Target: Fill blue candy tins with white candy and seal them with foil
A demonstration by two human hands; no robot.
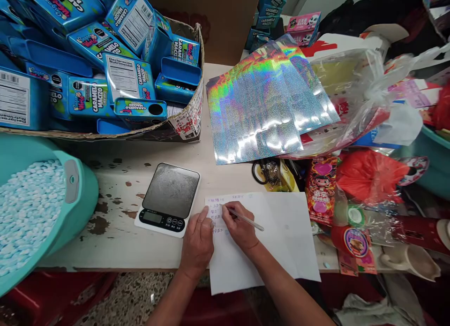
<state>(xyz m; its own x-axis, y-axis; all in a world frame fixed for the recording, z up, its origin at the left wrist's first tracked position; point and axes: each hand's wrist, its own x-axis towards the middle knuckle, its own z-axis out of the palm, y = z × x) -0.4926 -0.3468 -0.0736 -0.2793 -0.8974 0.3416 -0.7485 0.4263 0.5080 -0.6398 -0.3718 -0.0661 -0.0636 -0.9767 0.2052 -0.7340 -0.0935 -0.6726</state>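
A sheet of white paper [270, 255] lies on the table and overhangs its front edge. Rows of handwritten marks fill its upper left part. My right hand [241, 227] is closed around a slim pen [251, 221], its tip at the written lines. At the paper's left edge rests my left hand [198, 244], fingers laid down on the sheet, holding nothing that I can see. Just beyond it sits a digital kitchen scale [171, 192] with a dark top plate; nothing lies on the plate.
A cardboard box [191, 124] of blue candy tins [128, 77] stands at the back left. Below it is a turquoise tub [82, 199] of pale blue candies [28, 213]. Holographic sheets [256, 115] lie behind the paper. Packages, a red bag [372, 173] and a cup [409, 260] crowd the right.
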